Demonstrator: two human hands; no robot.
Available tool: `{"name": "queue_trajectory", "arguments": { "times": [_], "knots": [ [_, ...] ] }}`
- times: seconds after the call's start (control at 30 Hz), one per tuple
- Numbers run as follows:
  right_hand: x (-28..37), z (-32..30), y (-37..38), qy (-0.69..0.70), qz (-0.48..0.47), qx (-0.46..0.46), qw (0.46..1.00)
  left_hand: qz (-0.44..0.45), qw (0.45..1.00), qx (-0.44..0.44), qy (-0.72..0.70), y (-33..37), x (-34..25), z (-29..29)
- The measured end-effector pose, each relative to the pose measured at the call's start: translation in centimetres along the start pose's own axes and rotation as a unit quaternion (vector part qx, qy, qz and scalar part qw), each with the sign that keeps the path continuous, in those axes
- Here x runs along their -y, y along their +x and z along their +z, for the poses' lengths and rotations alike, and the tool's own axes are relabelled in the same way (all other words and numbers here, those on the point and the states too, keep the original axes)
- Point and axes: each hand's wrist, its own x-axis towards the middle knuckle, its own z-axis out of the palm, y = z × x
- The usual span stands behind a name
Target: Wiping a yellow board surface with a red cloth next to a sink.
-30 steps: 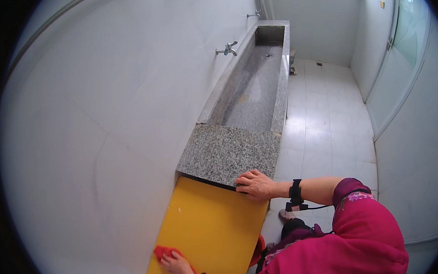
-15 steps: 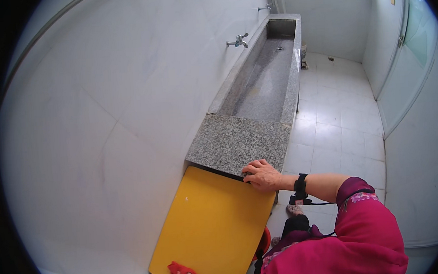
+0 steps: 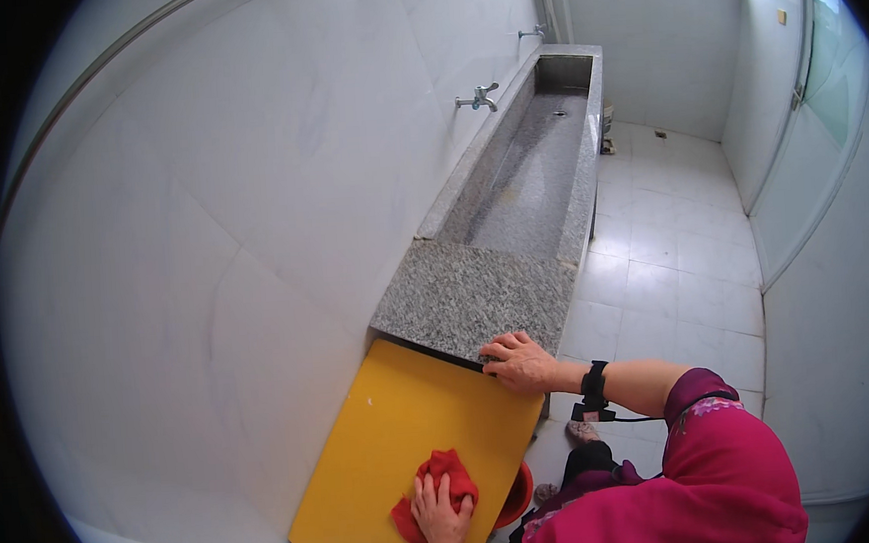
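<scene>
My left hand (image 3: 441, 513) presses a crumpled red cloth (image 3: 448, 470) onto a smooth yellow board (image 3: 367, 465), its fingers spread over the fabric and thumb to the right. The board lies against the near end of a speckled grey granite slab (image 3: 475, 284), with a dark gap along their seam. At the right end of that seam, my right hand (image 3: 520, 362) curls its fingers over the board's edge, knuckles against the granite. The fingertips are partly hidden. A black strap (image 3: 594, 391) circles my right wrist.
Beyond the slab runs a long granite trough sink (image 3: 538, 176) with a drain. A metal tap (image 3: 481, 97) sticks out of the white wall, and another tap (image 3: 533, 31) is farther back. Below the board's right edge shows a red bucket (image 3: 518, 495). Tiled floor (image 3: 643, 259) and a door (image 3: 809, 129) lie right.
My left hand and the red cloth have moved right and up across the yellow board, from its near left corner. My right hand stays at the seam. The view has tilted slightly up.
</scene>
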Motion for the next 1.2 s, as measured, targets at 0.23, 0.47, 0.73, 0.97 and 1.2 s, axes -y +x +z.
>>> {"name": "queue_trajectory", "arguments": {
  "times": [0.23,0.47,0.73,0.97,1.2],
  "knots": [
    [0.5,-0.7,0.5,0.009,0.01,0.025,1.0,-0.221,0.97,-0.09,0.046,-2.4,11.0,-0.6],
    [0.8,-0.2,0.3,0.003,0.013,0.02,1.0,-0.32,0.943,-0.079,0.048,14.2,7.0,1.5],
    [0.0,0.3,-0.1,-0.018,0.001,-0.001,1.0,0.131,0.991,-0.009,-0.031,7.1,-2.4,2.6],
    [0.6,-0.6,0.0,-0.001,0.021,0.04,0.999,-0.106,0.992,-0.047,0.053,-6.4,10.7,-1.7],
    [1.2,0.0,0.7,0.0,-0.005,0.047,0.999,-0.351,0.864,-0.288,0.217,3.4,15.5,1.7]
  ]
}}
